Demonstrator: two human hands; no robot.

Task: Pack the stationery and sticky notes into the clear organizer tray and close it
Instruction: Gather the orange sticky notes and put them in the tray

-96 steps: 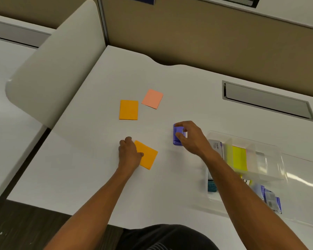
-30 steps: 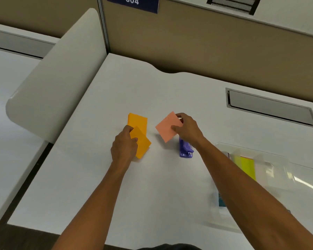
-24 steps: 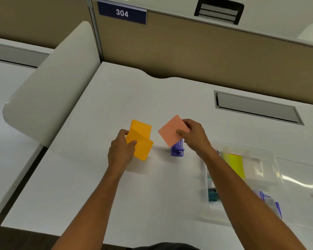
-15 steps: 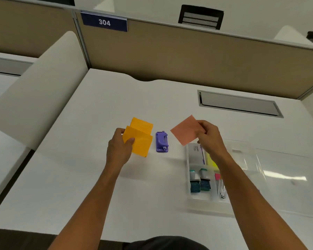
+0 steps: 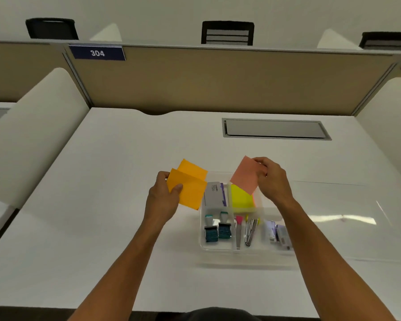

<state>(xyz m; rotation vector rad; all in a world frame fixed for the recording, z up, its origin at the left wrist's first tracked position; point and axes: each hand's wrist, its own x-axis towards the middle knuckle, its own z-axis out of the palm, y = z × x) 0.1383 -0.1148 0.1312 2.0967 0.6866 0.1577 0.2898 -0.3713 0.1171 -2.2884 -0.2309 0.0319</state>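
My left hand [image 5: 163, 200] holds two orange sticky notes [image 5: 190, 185], fanned apart, just left of the clear organizer tray [image 5: 228, 250]. My right hand [image 5: 273, 181] pinches a pink sticky note [image 5: 245, 176] over the tray's far compartments, above a yellow sticky pad [image 5: 240, 198]. The tray also holds a white and purple box [image 5: 214, 194], two teal stamps [image 5: 218, 231], metal clips [image 5: 250, 228] and small purple packets [image 5: 278, 235]. The tray's clear lid [image 5: 347, 216] lies open flat to the right. The small purple tool seen earlier is out of sight.
The white desk [image 5: 102, 228] has a grey cable hatch [image 5: 273, 129] at the back. A tan partition [image 5: 206, 82] with a "304" label [image 5: 97, 53] closes the far side. White curved dividers stand at the left [image 5: 33, 140] and right [image 5: 389, 121].
Both hands have carried their notes to the right, up to the tray. The pink note now hangs over the tray. The purple tool has dropped out of sight.
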